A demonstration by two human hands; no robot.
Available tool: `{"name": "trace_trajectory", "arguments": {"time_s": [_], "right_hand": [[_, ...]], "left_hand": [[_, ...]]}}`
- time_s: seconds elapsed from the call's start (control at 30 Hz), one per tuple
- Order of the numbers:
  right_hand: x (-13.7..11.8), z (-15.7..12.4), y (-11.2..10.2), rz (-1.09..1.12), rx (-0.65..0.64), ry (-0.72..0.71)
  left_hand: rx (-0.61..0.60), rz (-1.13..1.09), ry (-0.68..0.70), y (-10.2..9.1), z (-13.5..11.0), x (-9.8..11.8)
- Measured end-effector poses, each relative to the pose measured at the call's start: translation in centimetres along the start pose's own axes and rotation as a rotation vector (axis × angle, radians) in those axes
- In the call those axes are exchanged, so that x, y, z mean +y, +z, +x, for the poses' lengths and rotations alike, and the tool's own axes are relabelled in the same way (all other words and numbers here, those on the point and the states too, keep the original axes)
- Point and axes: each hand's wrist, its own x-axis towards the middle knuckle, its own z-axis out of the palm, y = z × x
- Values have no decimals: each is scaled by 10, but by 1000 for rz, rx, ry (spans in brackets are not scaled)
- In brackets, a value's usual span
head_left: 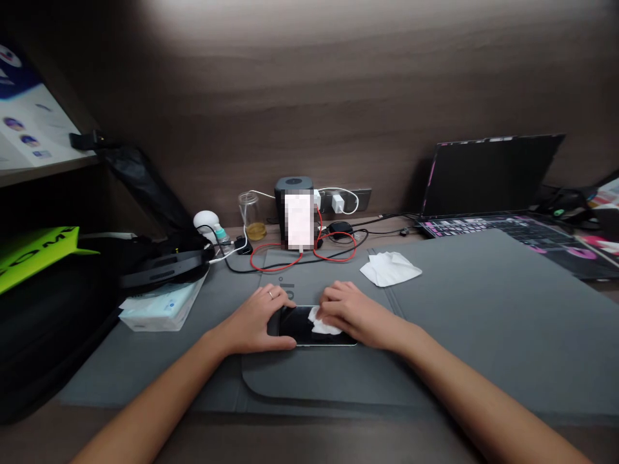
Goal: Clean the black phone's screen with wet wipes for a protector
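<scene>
A smartphone (300,334) with a dark screen lies flat and sideways on the grey mat (459,322). My left hand (256,322) grips its left end, the thumb along the near edge and the fingers at the far edge; a ring shows on one finger. Pressed to the screen is a crumpled white tissue (322,324), pinched under the curled fingers of my right hand (351,312). The phone's right end is partly hidden by that hand. Beyond it, a second white tissue (391,269) lies loosely folded on the mat.
At the left are a tissue pack (162,306), a black bag (58,322) and a headset-like black device (164,267). Red and black cables (333,258), a glass jar (254,219) and a dark charging block (294,183) stand behind. An open laptop (488,180) is at the back right.
</scene>
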Motion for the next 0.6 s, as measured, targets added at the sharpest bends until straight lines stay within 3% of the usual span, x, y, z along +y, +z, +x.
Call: {"name": "trace_trajectory", "arguments": {"time_s": [0.6], "right_hand": [[-1,5,6,3,37,-120]], "left_hand": [[-6,6,9,0,1,0]]}}
